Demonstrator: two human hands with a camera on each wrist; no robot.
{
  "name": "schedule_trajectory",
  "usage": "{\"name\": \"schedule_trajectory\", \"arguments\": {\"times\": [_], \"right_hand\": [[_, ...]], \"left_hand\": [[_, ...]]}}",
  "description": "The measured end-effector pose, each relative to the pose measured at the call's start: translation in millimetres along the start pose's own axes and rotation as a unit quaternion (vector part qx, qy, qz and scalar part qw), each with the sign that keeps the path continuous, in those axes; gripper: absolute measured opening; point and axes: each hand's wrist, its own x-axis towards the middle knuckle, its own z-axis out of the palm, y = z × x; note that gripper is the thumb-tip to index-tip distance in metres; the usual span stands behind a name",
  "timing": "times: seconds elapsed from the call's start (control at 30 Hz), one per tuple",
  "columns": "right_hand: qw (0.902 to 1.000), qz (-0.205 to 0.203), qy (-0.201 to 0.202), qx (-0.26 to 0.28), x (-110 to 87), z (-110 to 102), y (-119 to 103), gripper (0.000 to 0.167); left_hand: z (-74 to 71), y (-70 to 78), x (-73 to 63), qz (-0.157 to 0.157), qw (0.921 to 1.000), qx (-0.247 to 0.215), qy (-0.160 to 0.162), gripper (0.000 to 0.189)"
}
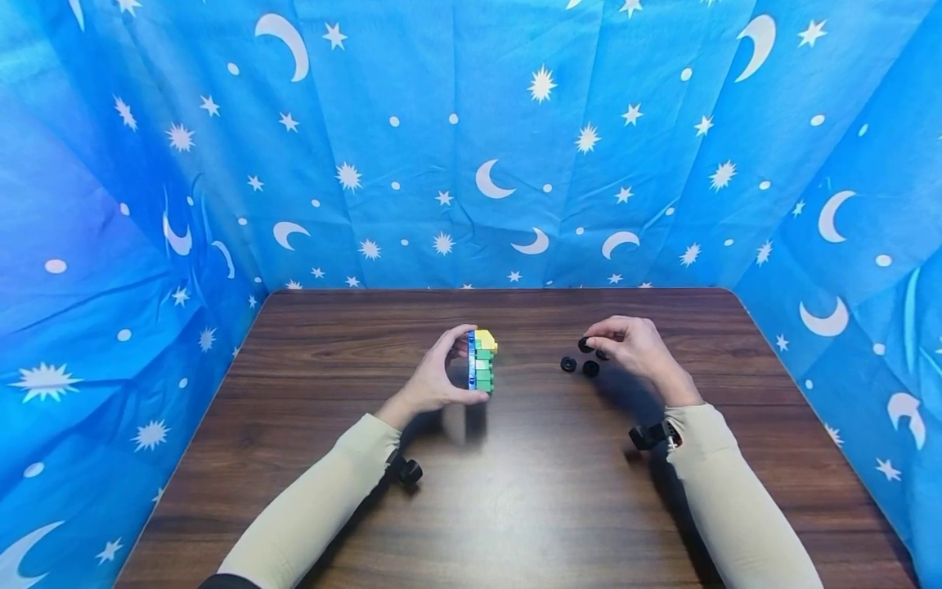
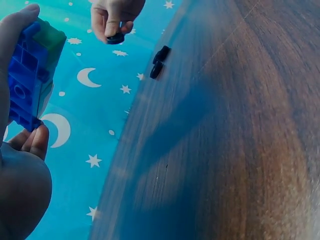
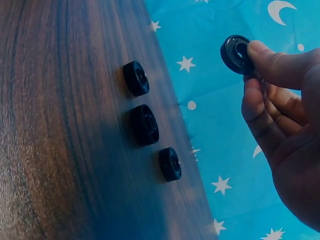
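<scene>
My left hand (image 1: 434, 372) grips a toy block build (image 1: 483, 364) between thumb and fingers, above the table. Its blue base (image 2: 26, 75) faces left, with green and yellow bricks stacked on the other side. To the right, my right hand (image 1: 634, 352) pinches a small black wheel (image 3: 236, 54) between thumb and fingertips, clear of the tabletop. Three more black wheels lie on the table below it: one at the left (image 1: 569, 364), one nearer me (image 1: 591, 369), and one partly hidden behind the right hand (image 1: 602, 355).
The brown wood-grain table (image 1: 515, 507) spreads under both arms. A blue cloth (image 1: 486, 98) with white moons and stars hangs behind it and along both sides. Each wrist carries a black camera, the right one (image 1: 649, 436) low over the table.
</scene>
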Motion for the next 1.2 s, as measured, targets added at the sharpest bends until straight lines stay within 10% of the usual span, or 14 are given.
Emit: {"name": "schedule_trajectory", "arguments": {"times": [0.8,1.03,1.2], "right_hand": [[0.9975,0.064,-0.020,-0.022,2.5,17.7,25.5,0.015],[0.9960,0.079,-0.033,-0.025,3.8,19.9,26.4,0.014],[0.9953,0.081,-0.044,-0.031,5.9,21.1,26.7,0.015]], "left_hand": [[2.7,-3.6,-3.0,-0.022,0.9994,-0.019,-0.020,0.108],[-5.4,33.2,-7.1,-0.037,0.9974,-0.047,-0.041,0.103],[0.4,17.8,-6.0,-0.037,0.9955,-0.077,-0.043,0.108]]}}
